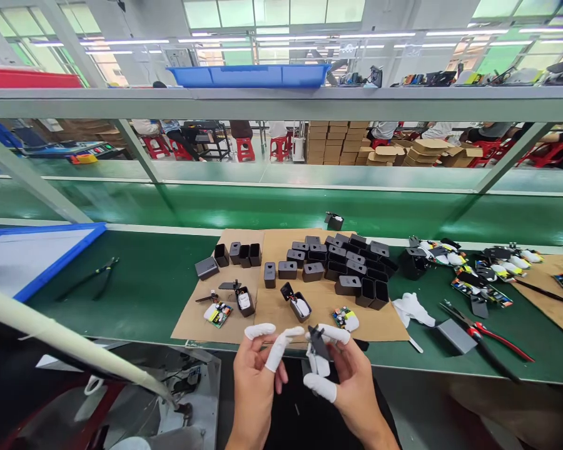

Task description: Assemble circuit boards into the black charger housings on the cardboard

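Note:
Both my hands are raised in front of the bench's near edge, with white finger cots on several fingertips. My right hand [344, 375] pinches a small dark plastic part [317, 341] between thumb and fingers. My left hand [258, 369] is beside it, fingers loosely spread, its covered fingertips reaching towards the part without clearly gripping it. Just beyond my hands, on a brown cardboard sheet [281, 312], lie an open black case with a white piece inside [300, 306], a second such case [244, 301] and two small circuit boards [218, 314] [344, 319].
A pile of black plastic housings [351, 265] covers the cardboard's back right. Red-handled cutters [485, 337], a grey plate [455, 334] and a white cloth [413, 309] lie at right, with more boards [478, 275]. Black pliers [94, 275] and a blue-rimmed tray [37, 256] are at left.

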`<state>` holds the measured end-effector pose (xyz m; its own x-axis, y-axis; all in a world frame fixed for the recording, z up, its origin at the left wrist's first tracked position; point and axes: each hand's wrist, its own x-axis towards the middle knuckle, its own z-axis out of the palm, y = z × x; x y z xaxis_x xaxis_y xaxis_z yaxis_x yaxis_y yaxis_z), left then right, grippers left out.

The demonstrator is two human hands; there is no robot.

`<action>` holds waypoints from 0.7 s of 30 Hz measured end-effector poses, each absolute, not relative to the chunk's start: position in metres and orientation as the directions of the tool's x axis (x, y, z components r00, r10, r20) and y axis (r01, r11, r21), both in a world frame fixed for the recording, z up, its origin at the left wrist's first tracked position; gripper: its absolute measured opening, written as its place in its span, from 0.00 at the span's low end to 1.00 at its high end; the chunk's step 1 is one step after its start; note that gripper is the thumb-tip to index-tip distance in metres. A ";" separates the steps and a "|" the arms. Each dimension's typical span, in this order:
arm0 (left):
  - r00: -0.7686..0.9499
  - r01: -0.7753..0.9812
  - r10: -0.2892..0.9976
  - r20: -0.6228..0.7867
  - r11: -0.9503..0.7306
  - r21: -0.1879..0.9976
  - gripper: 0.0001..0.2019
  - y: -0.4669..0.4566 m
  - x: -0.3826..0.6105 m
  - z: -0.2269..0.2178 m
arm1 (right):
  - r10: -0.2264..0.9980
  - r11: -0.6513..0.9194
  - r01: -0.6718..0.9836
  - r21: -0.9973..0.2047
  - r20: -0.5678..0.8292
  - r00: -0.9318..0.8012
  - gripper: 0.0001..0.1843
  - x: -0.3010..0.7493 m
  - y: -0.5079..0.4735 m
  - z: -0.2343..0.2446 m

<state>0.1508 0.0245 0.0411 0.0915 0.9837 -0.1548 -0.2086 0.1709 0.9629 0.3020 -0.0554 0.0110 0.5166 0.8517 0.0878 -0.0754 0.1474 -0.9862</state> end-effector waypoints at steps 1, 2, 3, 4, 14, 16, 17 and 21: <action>0.043 -0.215 0.987 -0.155 0.161 0.963 0.27 0.025 0.148 0.038 | 0.826 0.121 0.024 -0.992 0.114 0.552 0.37 0.306 -0.053 0.011; 0.011 -0.221 0.987 -0.159 0.158 0.962 0.28 0.026 0.144 0.034 | 0.796 0.076 0.149 -0.986 0.150 0.586 0.35 0.310 -0.050 0.012; -0.005 -0.229 0.986 -0.166 0.161 0.960 0.28 0.027 0.141 0.031 | 0.769 0.011 0.287 -0.958 0.191 0.610 0.34 0.316 -0.044 0.014; -0.007 -0.237 0.984 -0.176 0.169 0.957 0.28 0.027 0.138 0.029 | 0.748 -0.073 0.425 -0.902 0.233 0.622 0.32 0.322 -0.037 0.016; 0.029 -0.338 0.966 -0.257 0.251 0.907 0.24 0.008 0.145 0.031 | 0.753 -0.341 0.743 -0.576 0.305 0.583 0.15 0.351 0.035 0.016; 0.018 -0.366 0.966 -0.257 0.246 0.898 0.25 0.007 0.149 0.030 | 0.755 -0.333 0.749 -0.573 0.314 0.576 0.14 0.347 0.039 0.020; 0.022 -0.374 0.966 -0.259 0.248 0.894 0.26 0.007 0.150 0.028 | 0.757 -0.320 0.753 -0.575 0.322 0.568 0.13 0.344 0.037 0.023; 0.078 -0.389 0.961 -0.266 0.275 0.879 0.31 0.011 0.149 0.012 | 0.766 -0.200 0.775 -0.600 0.397 0.505 0.06 0.327 0.003 0.031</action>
